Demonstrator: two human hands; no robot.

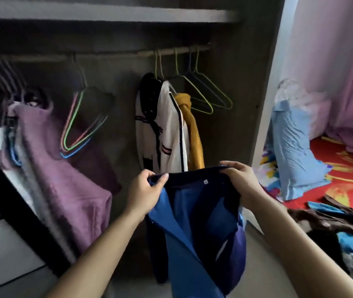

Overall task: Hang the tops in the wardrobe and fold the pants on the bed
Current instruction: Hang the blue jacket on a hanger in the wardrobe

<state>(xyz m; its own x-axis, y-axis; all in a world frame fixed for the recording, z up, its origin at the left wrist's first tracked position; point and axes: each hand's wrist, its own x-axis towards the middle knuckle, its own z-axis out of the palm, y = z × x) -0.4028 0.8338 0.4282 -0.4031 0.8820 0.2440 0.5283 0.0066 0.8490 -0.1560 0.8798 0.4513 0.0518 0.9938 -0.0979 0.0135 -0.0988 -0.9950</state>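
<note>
A blue top with a dark navy collar (195,224) hangs between my hands in front of the open wardrobe (115,16). My left hand (144,193) pinches the collar's left end, and my right hand (241,181) grips its right end. Behind it, a white jacket (167,130) and a mustard top (192,134) hang on the rail (171,51). Empty wire hangers (210,93) hang to their right. A second bunch of coloured hangers (81,125) swings at the rail's left part.
Purple garments (63,168) hang at the wardrobe's left. The dark door edge (16,190) crosses the lower left. At right, the bed with a red patterned sheet (347,177) holds a light blue garment (293,155) and a pile of dark clothes (339,229).
</note>
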